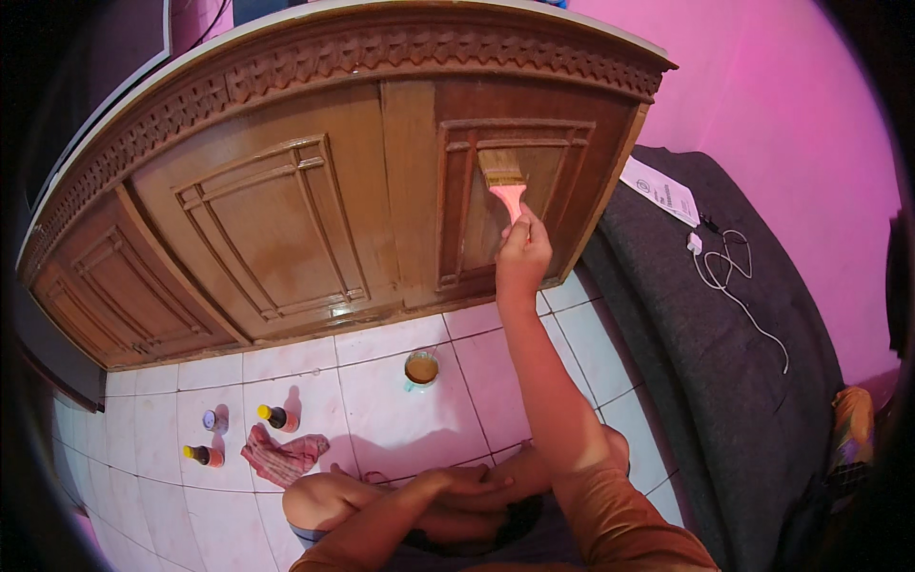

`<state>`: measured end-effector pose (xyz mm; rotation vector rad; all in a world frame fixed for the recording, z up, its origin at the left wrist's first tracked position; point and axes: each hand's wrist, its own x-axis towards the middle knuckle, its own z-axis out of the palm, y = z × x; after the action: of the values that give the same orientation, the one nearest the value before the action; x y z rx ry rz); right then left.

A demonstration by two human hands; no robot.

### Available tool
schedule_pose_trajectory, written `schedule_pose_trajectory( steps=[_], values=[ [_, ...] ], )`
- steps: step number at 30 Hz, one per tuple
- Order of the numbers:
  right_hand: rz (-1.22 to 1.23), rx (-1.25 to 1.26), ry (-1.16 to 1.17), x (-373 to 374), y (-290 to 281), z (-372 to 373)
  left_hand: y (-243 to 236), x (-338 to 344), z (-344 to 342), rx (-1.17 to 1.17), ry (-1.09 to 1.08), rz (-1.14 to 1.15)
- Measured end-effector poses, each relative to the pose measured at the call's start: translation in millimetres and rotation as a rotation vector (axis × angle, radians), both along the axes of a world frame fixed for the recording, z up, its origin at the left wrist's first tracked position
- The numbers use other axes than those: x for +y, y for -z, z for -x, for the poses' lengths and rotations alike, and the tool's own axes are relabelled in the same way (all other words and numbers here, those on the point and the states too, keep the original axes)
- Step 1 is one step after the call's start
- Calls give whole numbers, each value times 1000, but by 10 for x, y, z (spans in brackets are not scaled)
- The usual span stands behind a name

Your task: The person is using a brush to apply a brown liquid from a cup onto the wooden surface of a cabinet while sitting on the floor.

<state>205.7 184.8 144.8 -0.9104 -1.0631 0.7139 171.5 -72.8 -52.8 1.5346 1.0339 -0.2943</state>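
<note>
My right hand (523,243) is closed round the pink handle of a wide paintbrush (511,193). The brush points away from me, its pale brown bristles against the inset panel of the right door (457,229) on a brown wooden cabinet (408,191). My left hand (472,480) lies across my folded legs, fingers stretched out and holding nothing. Between me and the cabinet, a cup (420,371) of brown liquid stands on the tiled floor (400,419).
Left on the floor are two small yellow-capped bottles (278,418), a small round container (210,419) and a crumpled reddish cloth (284,456). To the right, a dark grey cushioned surface (686,315) holds a white charger cable (734,281) and a printed white sheet (660,191).
</note>
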Motion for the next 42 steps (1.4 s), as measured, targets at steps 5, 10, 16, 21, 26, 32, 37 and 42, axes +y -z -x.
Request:
schedule_pose_trajectory(
  steps=[5, 10, 16, 21, 26, 32, 37, 42],
  values=[
    [-53, -122, 29, 26, -8, 2, 60, -4, -17, -52, -43, -10],
    [46, 14, -63, -22, -133, -42, 7, -1, 1, 3, -5, -10],
    [24, -144, -47, 116, 102, -120, -85, 17, 3, -33, -25, 11],
    [9, 33, -148, -53, -113, -110, -76, -64, 22, 25, -53, -33],
    [187, -54, -85, 292, 653, -206, 181, -1, -65, 3, -50, -45],
    [229, -204, 90, 455, 2120, -552, -89, 8, -147, -29, -77, -63],
    [398, -579, 74, 59, 1517, -206, 29, -150, 110, 74, -123, 16],
    [-31, -443, -117, 620, 588, -556, -89, 43, -103, 37, -12, 14]
  ],
)
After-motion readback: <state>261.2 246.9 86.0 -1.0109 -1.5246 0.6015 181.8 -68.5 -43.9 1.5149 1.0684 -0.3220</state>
